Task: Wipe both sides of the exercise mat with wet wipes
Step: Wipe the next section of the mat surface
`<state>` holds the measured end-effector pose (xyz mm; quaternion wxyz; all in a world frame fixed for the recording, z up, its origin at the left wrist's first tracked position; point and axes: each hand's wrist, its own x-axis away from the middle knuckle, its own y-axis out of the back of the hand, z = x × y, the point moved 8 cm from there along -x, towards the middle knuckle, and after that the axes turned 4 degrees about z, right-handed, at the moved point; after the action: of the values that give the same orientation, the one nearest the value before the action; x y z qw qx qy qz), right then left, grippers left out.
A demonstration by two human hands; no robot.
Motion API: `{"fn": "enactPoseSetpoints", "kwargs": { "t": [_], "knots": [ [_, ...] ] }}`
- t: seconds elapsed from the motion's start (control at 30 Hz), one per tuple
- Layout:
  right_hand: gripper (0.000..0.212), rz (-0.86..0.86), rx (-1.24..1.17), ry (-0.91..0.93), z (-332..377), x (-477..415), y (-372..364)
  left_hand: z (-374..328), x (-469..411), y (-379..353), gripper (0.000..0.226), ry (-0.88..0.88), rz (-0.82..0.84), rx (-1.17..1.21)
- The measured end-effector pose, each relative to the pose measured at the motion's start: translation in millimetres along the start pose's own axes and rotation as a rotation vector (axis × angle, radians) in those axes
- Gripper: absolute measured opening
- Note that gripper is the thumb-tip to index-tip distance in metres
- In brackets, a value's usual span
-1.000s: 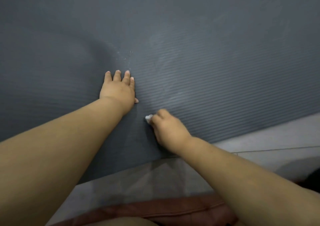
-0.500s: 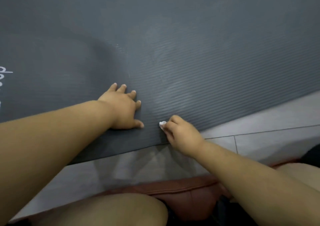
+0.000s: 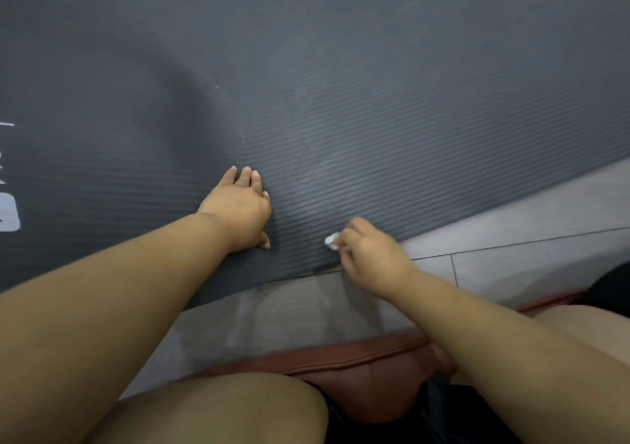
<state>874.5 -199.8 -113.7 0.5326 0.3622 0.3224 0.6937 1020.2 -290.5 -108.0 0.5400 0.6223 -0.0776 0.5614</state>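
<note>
A dark grey ribbed exercise mat (image 3: 375, 109) lies flat on the floor and fills most of the view. My left hand (image 3: 240, 206) presses flat on it near its front edge, fingers straight. My right hand (image 3: 366, 254) sits at the mat's front edge with its fingers curled round a small bunched white wet wipe (image 3: 331, 241), of which only a tip shows at the fingertips. A paler, damp-looking streak runs up the ribs above the right hand. White print marks the mat at the far left.
Grey floor tiles (image 3: 511, 235) run along the mat's front edge and to the right. A reddish-brown cushion (image 3: 368, 368) lies under me at the bottom, with my knees either side of it.
The right hand with the wipe has drawn back across the mat to its front edge. The left hand has slid nearer the edge too, and the view has tilted down.
</note>
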Motion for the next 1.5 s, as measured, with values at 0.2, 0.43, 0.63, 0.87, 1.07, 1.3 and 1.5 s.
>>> {"fn": "enactPoseSetpoints", "kwargs": {
  "t": [0.2, 0.43, 0.63, 0.87, 1.07, 1.3, 1.5],
  "knots": [
    [0.028, -0.019, 0.091, -0.257, -40.6, 4.5, 31.2, 0.2, 0.4, 2.9, 0.088, -0.015, -0.039, 0.033],
    [0.07, 0.287, 0.309, 0.053, -4.4, 0.8, 4.6, 6.8, 12.1, 17.9, 0.074, -0.065, -0.035, 0.157],
    [0.038, 0.066, 0.492, 0.321, -13.4, 2.5, 32.8, 18.0, 35.7, 47.4, 0.061, -0.078, -0.055, 0.298],
    [0.039, -0.044, 0.469, 0.152, -81.3, 8.2, 106.8, -9.8, 38.6, 88.1, 0.054, -0.093, -0.181, 0.528],
    [0.031, -0.044, 0.482, -0.268, -175.4, 30.3, 170.4, -62.0, 20.0, 118.0, 0.063, -0.198, -0.224, 0.638],
    [0.035, 0.029, 0.351, -0.517, -222.1, 54.9, 167.3, -120.8, -41.0, 101.4, 0.073, -0.151, -0.131, 0.343],
    [0.025, -0.127, 0.096, -0.612, -245.9, 56.7, 154.3, -125.2, -56.6, 85.6, 0.071, -0.123, -0.157, 0.267]
  ]
}}
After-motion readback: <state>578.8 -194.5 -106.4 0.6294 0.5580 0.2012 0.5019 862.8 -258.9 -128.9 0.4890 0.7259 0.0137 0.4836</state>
